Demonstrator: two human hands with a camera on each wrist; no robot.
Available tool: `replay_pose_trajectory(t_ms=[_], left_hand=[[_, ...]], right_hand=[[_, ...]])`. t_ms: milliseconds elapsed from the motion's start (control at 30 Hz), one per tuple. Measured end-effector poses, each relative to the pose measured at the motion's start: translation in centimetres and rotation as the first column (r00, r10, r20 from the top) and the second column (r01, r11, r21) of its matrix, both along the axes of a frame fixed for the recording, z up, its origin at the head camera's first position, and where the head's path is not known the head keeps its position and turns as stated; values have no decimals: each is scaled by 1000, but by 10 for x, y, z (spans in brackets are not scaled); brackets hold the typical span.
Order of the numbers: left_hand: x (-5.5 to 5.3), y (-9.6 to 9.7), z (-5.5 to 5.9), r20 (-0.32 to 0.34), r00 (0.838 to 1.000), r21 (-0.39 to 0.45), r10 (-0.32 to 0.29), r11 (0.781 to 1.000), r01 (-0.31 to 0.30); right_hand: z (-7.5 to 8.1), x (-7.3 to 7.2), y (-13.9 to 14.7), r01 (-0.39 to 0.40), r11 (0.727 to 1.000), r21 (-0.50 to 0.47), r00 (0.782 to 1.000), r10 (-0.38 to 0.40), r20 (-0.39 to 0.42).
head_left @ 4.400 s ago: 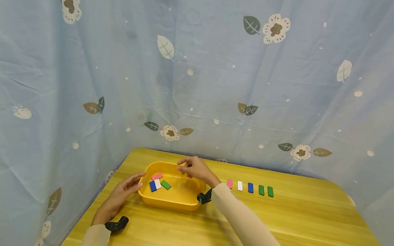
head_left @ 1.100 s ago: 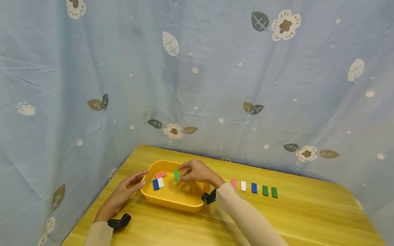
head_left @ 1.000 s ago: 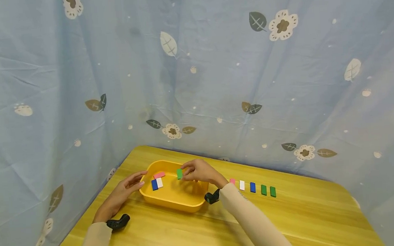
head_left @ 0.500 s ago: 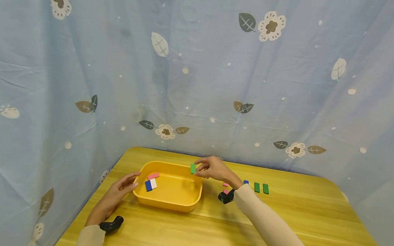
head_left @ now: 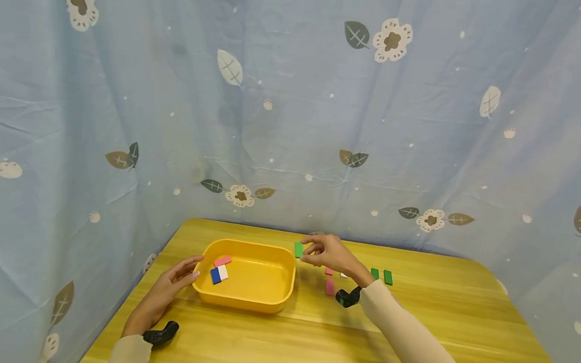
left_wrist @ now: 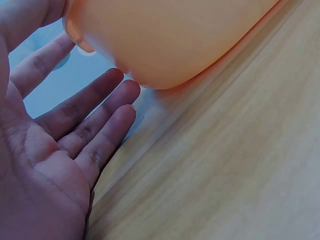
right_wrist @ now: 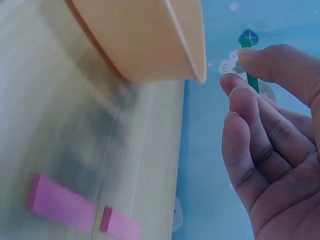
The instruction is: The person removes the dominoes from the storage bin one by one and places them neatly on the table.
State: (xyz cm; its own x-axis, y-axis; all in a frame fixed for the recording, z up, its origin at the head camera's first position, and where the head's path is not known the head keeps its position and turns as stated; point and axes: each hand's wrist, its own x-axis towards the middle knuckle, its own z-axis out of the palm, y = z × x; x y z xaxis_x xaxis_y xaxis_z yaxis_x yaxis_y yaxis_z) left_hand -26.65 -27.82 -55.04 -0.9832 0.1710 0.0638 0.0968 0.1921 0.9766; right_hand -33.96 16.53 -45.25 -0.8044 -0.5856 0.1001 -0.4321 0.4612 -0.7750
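Note:
My right hand pinches a small green rectangular block between thumb and fingertips, just off the right end of a yellow plastic bin. In the right wrist view the green block stands edge-on beyond the thumb, raised above the table. My left hand touches the bin's left rim, its fingers extended; the left wrist view shows the palm and loose fingers beside the bin wall. Inside the bin, at the left, lie a pink block, a blue block and a white block.
Right of the bin on the wooden table lie two pink blocks, the nearer and the farther. A white block is mostly hidden by the right hand. Farther right are two green blocks. A patterned curtain hangs behind.
The right hand has picked up the green block from inside the bin and carried it up and right, past the bin's right rim. The left hand stays at the left rim.

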Motion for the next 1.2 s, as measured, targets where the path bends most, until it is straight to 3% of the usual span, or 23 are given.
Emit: replay_pose_trajectory(t_ms=[433,833,1200], left_hand=[[-2,-1,-2,10,1000,-10,13,1000,-12],[-1,0,-2,32,999,-15,23,1000,-22],[-2,0,-3,13,1000,7,12,1000,-12]], right_hand=[[-12,10,47,101,995,23,995,-101,22],[-25,21,83,173,985,14,985,-173,-7],[-48,33,106,230,971,70,972,-226,-58]])
